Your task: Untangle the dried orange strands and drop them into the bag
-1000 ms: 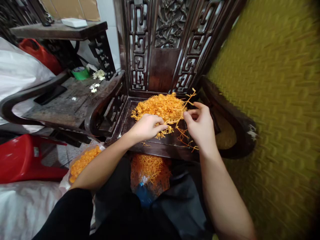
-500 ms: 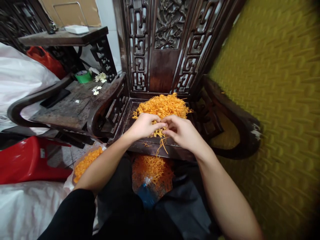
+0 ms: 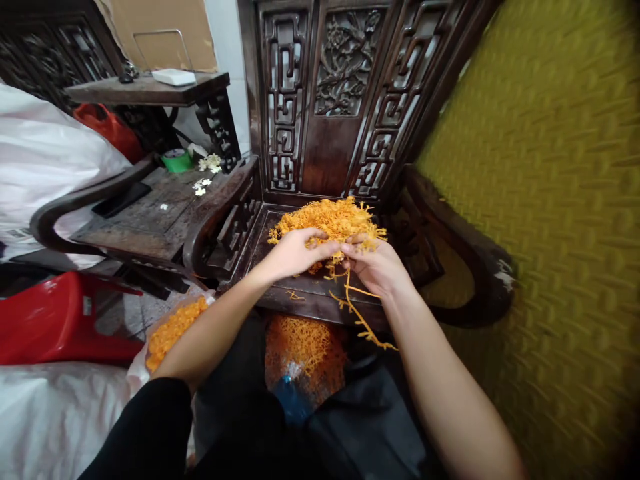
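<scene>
A heap of orange, thin, branching strands (image 3: 327, 219) lies on the seat of a dark carved wooden chair (image 3: 327, 150). In front of it my two hands meet at the fingertips. My left hand (image 3: 303, 252) is closed in a pinch, thumb stretched toward the right fingers; what lies in it is hidden. My right hand (image 3: 373, 263), palm turned partly up, grips a branching orange strand (image 3: 353, 307) with small knobs along it, which dangles past the seat's front edge. Small orange bits (image 3: 295, 295) lie on the seat left of the hands.
Between my knees stands a clear bag (image 3: 300, 347) of orange strands. A bag of orange pieces (image 3: 177, 327) sits left, beside a red plastic stool (image 3: 60, 320). Green tape (image 3: 177, 160), white flower pieces (image 3: 203, 187) and a dark phone-like slab (image 3: 121, 201) lie on the neighbouring chair.
My right hand has turned its palm upward and moved slightly right. A longer branching strand now hangs from it. The view has shifted slightly.
</scene>
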The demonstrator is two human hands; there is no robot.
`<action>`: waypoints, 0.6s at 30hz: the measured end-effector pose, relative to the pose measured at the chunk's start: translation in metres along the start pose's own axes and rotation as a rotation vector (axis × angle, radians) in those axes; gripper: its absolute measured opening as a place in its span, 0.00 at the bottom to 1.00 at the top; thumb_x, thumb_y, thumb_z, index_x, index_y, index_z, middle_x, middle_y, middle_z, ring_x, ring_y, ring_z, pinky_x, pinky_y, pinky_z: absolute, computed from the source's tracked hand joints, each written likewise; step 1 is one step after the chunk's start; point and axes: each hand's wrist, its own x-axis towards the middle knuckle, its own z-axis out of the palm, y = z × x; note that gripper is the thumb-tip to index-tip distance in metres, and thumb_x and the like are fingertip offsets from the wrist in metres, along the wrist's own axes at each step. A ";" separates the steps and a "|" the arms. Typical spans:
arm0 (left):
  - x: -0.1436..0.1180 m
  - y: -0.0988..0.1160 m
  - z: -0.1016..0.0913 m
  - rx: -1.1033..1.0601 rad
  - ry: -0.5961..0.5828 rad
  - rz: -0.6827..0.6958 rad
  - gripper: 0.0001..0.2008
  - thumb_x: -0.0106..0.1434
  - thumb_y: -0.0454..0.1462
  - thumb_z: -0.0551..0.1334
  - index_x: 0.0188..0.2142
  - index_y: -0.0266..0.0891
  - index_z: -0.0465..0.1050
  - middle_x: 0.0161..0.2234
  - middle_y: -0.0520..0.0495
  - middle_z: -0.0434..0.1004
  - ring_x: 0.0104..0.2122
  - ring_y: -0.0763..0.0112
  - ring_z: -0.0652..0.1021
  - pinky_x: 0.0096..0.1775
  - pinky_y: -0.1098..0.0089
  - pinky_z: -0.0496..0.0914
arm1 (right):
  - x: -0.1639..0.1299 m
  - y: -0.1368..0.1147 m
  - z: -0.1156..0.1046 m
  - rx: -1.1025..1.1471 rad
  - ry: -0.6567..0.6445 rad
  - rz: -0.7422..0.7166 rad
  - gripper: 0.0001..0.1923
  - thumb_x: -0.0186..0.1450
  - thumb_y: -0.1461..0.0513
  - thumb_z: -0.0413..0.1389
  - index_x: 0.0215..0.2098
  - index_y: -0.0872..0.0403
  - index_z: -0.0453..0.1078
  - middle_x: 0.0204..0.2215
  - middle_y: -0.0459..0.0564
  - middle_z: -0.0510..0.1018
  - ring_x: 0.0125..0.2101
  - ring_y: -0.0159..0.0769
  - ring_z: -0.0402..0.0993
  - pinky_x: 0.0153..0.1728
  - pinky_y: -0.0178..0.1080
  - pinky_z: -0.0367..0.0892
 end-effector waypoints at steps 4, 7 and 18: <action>-0.001 0.004 0.014 0.449 -0.016 0.269 0.34 0.65 0.61 0.58 0.49 0.32 0.74 0.47 0.35 0.78 0.45 0.55 0.80 0.45 0.60 0.73 | -0.004 0.007 0.010 -0.027 -0.005 0.022 0.20 0.41 0.62 0.77 0.27 0.57 0.75 0.25 0.44 0.77 0.25 0.27 0.73 0.25 0.30 0.70; 0.004 -0.002 0.015 0.651 -0.003 0.399 0.28 0.72 0.56 0.52 0.44 0.31 0.73 0.41 0.38 0.79 0.38 0.60 0.81 0.37 0.65 0.72 | -0.003 0.009 0.009 -0.032 0.005 0.068 0.20 0.40 0.62 0.77 0.26 0.57 0.75 0.25 0.45 0.77 0.25 0.27 0.71 0.23 0.30 0.68; 0.014 -0.001 0.025 0.725 0.057 0.343 0.19 0.75 0.42 0.50 0.39 0.33 0.76 0.34 0.40 0.81 0.32 0.64 0.79 0.33 0.66 0.67 | 0.022 0.008 0.006 -0.011 0.106 -0.116 0.17 0.38 0.67 0.70 0.20 0.56 0.67 0.19 0.46 0.73 0.19 0.29 0.69 0.15 0.31 0.64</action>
